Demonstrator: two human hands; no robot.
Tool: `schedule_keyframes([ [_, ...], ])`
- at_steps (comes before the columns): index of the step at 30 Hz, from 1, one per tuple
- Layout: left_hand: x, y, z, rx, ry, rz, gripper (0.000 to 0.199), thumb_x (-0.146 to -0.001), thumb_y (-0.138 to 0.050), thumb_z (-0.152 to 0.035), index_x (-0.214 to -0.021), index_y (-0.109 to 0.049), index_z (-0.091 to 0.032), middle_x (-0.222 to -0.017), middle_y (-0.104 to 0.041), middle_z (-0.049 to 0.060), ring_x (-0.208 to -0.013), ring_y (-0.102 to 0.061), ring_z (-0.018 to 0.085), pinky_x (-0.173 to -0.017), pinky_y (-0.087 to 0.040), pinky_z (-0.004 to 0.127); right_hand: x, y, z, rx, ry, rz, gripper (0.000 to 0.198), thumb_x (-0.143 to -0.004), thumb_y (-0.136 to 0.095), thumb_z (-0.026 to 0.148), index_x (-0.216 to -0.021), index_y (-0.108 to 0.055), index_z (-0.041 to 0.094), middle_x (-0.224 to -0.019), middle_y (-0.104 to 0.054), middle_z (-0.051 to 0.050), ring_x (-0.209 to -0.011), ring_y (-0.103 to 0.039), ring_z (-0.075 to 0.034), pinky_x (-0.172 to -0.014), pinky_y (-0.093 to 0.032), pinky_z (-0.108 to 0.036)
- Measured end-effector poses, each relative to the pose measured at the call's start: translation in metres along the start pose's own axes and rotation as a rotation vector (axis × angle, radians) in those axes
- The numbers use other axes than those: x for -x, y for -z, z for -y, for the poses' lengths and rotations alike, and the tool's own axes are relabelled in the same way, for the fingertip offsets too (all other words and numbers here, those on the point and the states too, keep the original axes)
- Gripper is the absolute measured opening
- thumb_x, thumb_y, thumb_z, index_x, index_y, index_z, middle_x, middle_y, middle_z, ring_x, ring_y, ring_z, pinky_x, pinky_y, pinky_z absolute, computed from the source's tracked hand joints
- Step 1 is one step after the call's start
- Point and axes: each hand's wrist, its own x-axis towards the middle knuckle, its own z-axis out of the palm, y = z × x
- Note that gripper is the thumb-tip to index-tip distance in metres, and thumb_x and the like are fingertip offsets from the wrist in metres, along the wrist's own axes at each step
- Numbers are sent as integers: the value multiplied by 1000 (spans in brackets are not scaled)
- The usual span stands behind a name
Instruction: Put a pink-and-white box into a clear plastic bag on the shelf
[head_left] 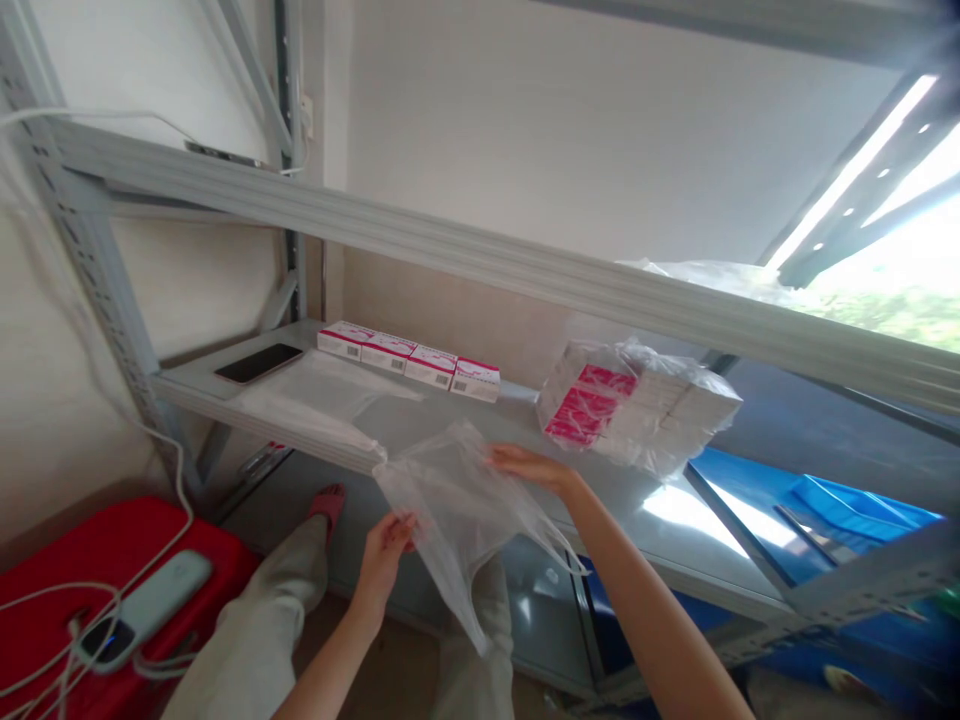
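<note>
Both hands on a clear bag (457,520) at the shelf (675,530) edge. Left hand (386,548) pinches its lower edge shut; right hand (529,465), fingers flat and loosely open, rests on its top. Best to part the layers by sliding, not tugging. Bag: thin, crinkled, see-through, sagging between the hands. Wrapped boxes (637,405) just beyond the right hand.

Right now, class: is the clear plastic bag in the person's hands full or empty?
Empty: the clear plastic bag hangs limp and see-through between the left hand and right hand, nothing visible inside.
</note>
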Motion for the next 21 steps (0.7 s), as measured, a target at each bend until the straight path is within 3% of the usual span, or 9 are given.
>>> schedule_keyframes([
  [3, 4, 3, -3, 5, 12, 17, 53, -51, -73, -56, -81, -67, -14, -73, -71, 9, -65, -65, 22, -55, -47, 27, 12, 0, -1, 13, -46, 191, 37, -67, -64, 58, -71, -68, 21, -66, -60, -2, -63, -53, -16, -59, -43, -27],
  [10, 28, -8, -14, 70, 0, 161, 59, -54, -71, -60, -92, -63, -16, -69, -69, 7, -60, -64, 21, -54, -45, 27, 32, 7, 3, -72, -10, 0, 42, -65, -63, 63, -69, -60, 21, -68, -58, -3, -65, -55, -18, -64, -47, -31],
  [15, 44, -22, -40, 127, -114, 252, 55, -66, -66, -57, -103, -57, -17, -73, -70, 7, -61, -64, 19, -56, -46, 26, 38, 22, 22, -60, 30, -129, 36, -69, -62, 56, -72, -57, 20, -66, -56, -1, -62, -54, -16, -61, -46, -30],
  [21, 29, -18, -81, 177, -172, 185, 66, -67, -66, -55, -115, -44, -16, -83, -70, 9, -56, -65, 18, -49, -46, 24, -6, 31, 66, -35, 118, -186, 35, -71, -60, 54, -77, -59, 19, -71, -59, -3, -62, -54, -16, -58, -44, -28],
])
